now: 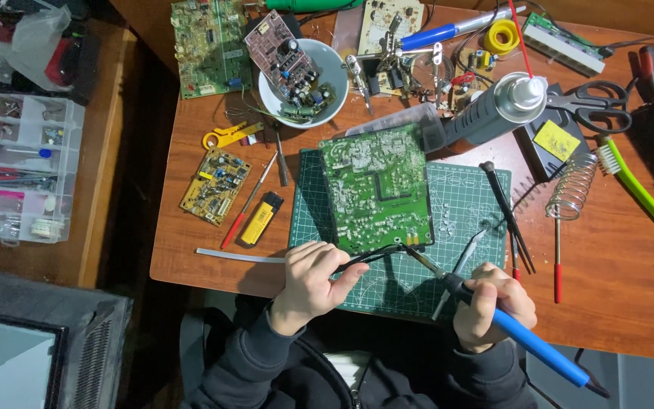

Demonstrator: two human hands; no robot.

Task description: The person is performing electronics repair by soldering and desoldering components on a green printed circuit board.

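A circuit board (376,187) lies on a cutting mat (463,204), with a bowl (334,68) of boards behind it. A lighter (261,219) lies left of the mat, tweezers (459,273) on its right part, and a spray can (493,112) lies behind it.

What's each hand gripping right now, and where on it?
The right hand grips the blue-handled soldering iron at the handle's front end. The left hand pinches a thin black wire near the green circuit board.

Soldering iron (539,344) cord runs off the bottom edge.
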